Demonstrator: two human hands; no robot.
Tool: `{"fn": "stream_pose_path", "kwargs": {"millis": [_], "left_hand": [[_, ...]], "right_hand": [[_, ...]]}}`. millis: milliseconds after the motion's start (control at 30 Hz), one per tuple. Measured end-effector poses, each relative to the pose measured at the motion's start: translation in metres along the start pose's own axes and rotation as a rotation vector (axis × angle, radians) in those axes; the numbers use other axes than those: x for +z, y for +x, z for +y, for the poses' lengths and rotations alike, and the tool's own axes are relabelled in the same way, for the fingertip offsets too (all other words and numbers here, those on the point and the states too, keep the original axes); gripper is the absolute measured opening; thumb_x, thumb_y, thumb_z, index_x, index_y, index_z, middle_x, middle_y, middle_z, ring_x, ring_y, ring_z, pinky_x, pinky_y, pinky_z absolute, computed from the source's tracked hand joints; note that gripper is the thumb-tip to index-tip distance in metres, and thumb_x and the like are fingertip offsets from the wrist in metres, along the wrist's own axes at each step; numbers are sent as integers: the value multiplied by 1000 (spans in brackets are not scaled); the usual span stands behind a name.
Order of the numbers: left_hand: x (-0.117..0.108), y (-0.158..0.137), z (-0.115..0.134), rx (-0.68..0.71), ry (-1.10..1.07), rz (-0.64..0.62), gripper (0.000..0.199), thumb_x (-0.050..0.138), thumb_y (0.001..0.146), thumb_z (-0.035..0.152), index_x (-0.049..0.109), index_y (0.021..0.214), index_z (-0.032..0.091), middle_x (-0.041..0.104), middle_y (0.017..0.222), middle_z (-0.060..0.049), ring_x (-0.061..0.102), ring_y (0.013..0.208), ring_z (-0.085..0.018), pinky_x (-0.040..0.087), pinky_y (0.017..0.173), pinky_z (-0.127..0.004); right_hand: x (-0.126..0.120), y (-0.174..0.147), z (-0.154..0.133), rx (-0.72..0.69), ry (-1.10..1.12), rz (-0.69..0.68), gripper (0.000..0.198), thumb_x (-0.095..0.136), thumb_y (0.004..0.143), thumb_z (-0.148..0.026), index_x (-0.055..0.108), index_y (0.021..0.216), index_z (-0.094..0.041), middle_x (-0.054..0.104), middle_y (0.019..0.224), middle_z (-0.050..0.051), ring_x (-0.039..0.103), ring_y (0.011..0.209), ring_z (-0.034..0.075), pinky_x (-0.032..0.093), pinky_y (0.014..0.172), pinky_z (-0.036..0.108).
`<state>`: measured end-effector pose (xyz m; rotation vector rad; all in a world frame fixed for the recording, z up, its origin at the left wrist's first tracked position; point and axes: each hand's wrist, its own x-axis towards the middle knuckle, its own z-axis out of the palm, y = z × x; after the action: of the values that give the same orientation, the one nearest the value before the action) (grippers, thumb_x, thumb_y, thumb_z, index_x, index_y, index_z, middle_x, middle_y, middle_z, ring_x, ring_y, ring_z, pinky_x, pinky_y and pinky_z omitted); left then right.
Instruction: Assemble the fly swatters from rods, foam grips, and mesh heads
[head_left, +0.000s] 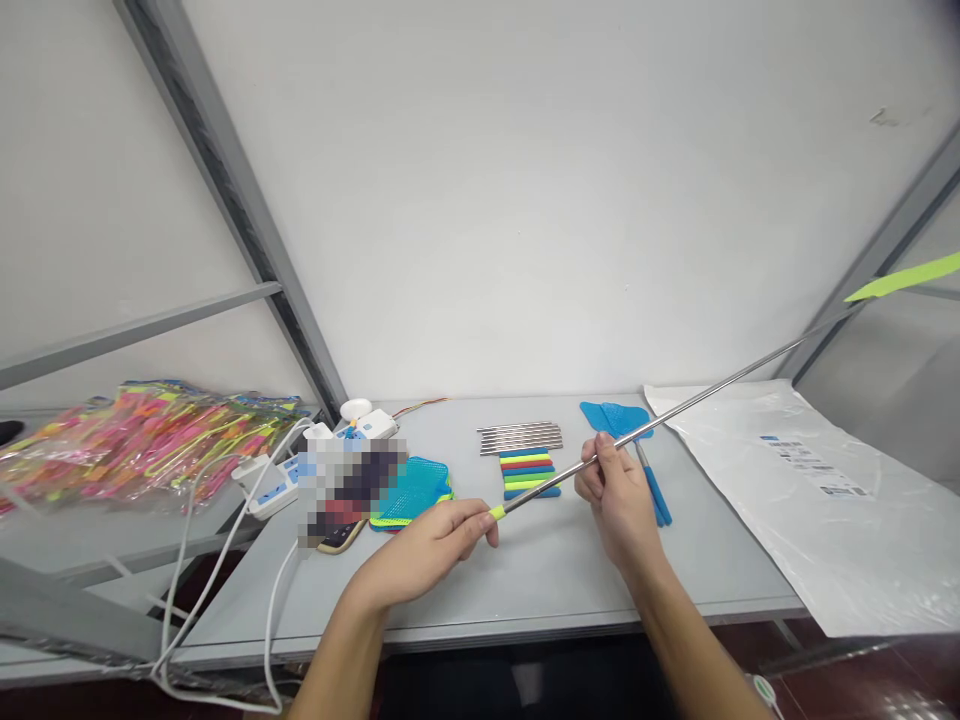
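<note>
A telescopic fly swatter (705,392) with a long, extended metal rod slants up to the right across the view. My left hand (442,545) is closed around its yellow-green handle, of which only the end shows. Further along, my right hand (619,495) pinches the rod. The yellow-green swatter head (904,277) is cut off by the right edge. Behind the rod lie several coloured handles (527,467) in a row, with several short metal rods (521,438) above them. Blue swatter heads (619,417) with blue handles (657,495) lie just beyond my right hand.
A stack of mesh swatter heads (415,490) lies left of the handles, beside a partly blurred phone (345,535). Power strips (274,487) with white cables stand at the left. Bagged colourful items (172,440) fill the left shelf. A white plastic package (810,510) overhangs the table's right side.
</note>
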<state>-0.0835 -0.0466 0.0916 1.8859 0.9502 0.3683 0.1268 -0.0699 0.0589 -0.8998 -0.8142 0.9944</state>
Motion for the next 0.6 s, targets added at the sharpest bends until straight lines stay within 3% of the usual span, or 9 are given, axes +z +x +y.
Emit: {"fn": "stream_pose_path", "kwargs": {"millis": [133,233,333,433,600], "left_hand": [[11,10,8,37,9,-13,44,33,95,52,61,88,18,39,61,5,39,56,-11,31,54,-21],[9,7,8,30,72,-3,45,32,96,53,62,88,19,42,64,4,42,61,-12,33,59,-22],[-2,-1,6,14,133,-23,45,32,96,51,63,88,21,43,67,4,44,65,-12,34,63,-22],[-10,-5,4,-2,150,-45,44,33,96,50,64,89,21,44,67,4,45,66,-12,35,64,-22],[-15,-10,0,-20,156,-66,43,35,96,50,65,89,20,46,66,4,45,64,-12,34,62,-22]], "right_hand": [[12,-15,12,61,-85,-119,38,50,90,-53,59,77,-18,27,50,-7,23,49,10,17,48,27],[-1,-10,1,73,-173,-154,37,57,86,-52,66,84,-16,25,56,-6,24,54,11,17,51,27],[-17,1,-13,21,-80,-38,37,58,85,-52,70,84,-16,22,59,-6,21,55,11,16,52,28],[-14,-2,-10,-7,-29,30,40,53,89,-52,71,81,-17,17,58,-6,17,54,11,16,51,29],[-4,-20,7,76,-201,-124,45,46,92,-54,73,106,-21,29,64,-3,30,60,12,27,57,27]]}}
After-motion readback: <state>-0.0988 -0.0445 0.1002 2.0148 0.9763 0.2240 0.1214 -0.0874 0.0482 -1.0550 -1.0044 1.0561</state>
